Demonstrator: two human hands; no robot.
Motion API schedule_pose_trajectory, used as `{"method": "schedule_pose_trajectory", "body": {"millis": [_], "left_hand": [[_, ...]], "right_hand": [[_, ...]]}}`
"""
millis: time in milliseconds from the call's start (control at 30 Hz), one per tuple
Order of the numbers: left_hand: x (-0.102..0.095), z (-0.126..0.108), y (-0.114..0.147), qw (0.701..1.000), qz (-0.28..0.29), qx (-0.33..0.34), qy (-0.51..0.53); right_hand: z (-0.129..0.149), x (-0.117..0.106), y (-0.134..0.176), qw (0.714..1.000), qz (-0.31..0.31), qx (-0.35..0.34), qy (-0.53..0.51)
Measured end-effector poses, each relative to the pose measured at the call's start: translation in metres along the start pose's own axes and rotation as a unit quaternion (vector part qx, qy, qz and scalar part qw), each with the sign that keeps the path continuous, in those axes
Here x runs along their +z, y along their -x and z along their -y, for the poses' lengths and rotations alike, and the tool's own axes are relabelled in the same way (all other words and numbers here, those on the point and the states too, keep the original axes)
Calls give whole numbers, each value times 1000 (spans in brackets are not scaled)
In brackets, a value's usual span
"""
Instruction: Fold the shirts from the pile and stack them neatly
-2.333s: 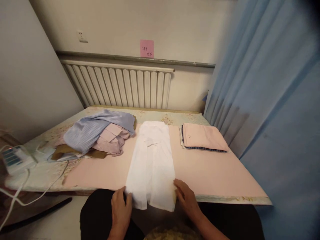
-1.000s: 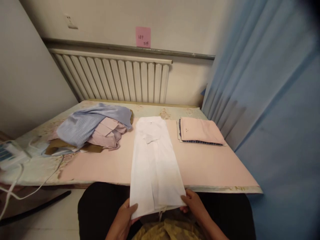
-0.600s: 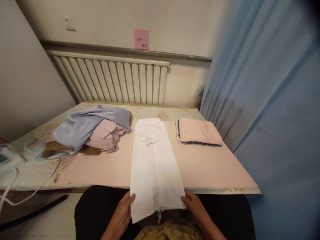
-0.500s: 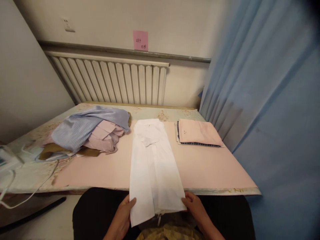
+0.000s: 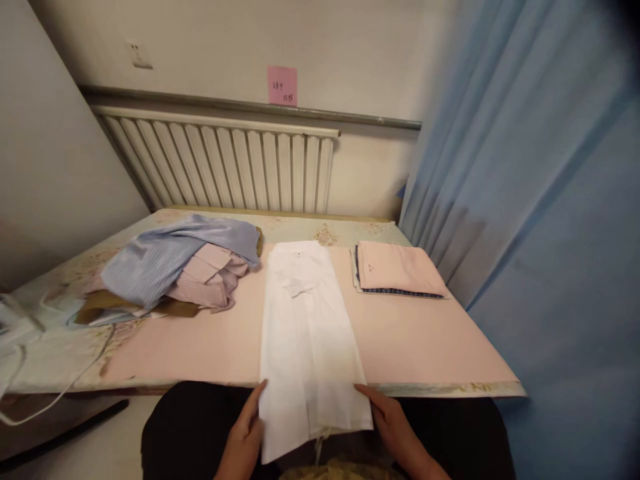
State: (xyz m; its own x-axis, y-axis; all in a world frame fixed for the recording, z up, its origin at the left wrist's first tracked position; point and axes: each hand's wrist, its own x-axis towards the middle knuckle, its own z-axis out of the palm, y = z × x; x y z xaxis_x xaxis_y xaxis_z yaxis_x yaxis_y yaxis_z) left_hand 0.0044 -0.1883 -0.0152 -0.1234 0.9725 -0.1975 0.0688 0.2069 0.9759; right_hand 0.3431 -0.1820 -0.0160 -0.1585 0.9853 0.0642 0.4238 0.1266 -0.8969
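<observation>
Centrally, garment: we see a long white cloth garment [image 5: 310, 347], laid flat, its narrower end toward the far edge of the floral-covered worktop [image 5: 290, 230] and its broad hem overhanging the near edge.
Long axis: it runs from far edge to near edge, between the two hands and roughly square to the line joining them.
Left hand [image 5: 247, 427]: we find it at the garment's left border, just past the near edge, a fingertip on the cloth; whether the fingers pinch it we cannot tell.
Right hand [image 5: 393, 423]: it mirrors the left at the right border, one digit extended onto the cloth; the rest are partly hidden, so we cannot tell whether they grip. Neither hand is clearly nearer.
Mat: a flat pale-pink sheet [image 5: 420, 340] lies beneath the garment, reaching the near edge.
Left side: we note a loose heap with a blue ribbed cloth [image 5: 170, 257] uppermost, near the garment.
Right side: a neat stack topped by a folded pink cloth [image 5: 400, 267] sits toward the far right corner, apart from the garment.
Obstacles: we see none between fingers and cloth.
</observation>
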Motion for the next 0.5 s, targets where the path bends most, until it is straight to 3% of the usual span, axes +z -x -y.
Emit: {"method": "schedule_pose_trajectory", "body": {"millis": [100,233,367,500], "left_hand": [[-7,5,-7,988,50,79,-126],[-16,6,-10,931,73,194,-300],[-20,3,-17,846,48,262,-462],[-23,-3,-37,777,-13,309,-549]], "right_hand": [[1,-3,-3,989,15,-98,114],[7,-3,-11,947,-32,-196,252],[11,0,-20,916,-78,-236,316],[12,-4,-33,895,-99,-263,347]]}}
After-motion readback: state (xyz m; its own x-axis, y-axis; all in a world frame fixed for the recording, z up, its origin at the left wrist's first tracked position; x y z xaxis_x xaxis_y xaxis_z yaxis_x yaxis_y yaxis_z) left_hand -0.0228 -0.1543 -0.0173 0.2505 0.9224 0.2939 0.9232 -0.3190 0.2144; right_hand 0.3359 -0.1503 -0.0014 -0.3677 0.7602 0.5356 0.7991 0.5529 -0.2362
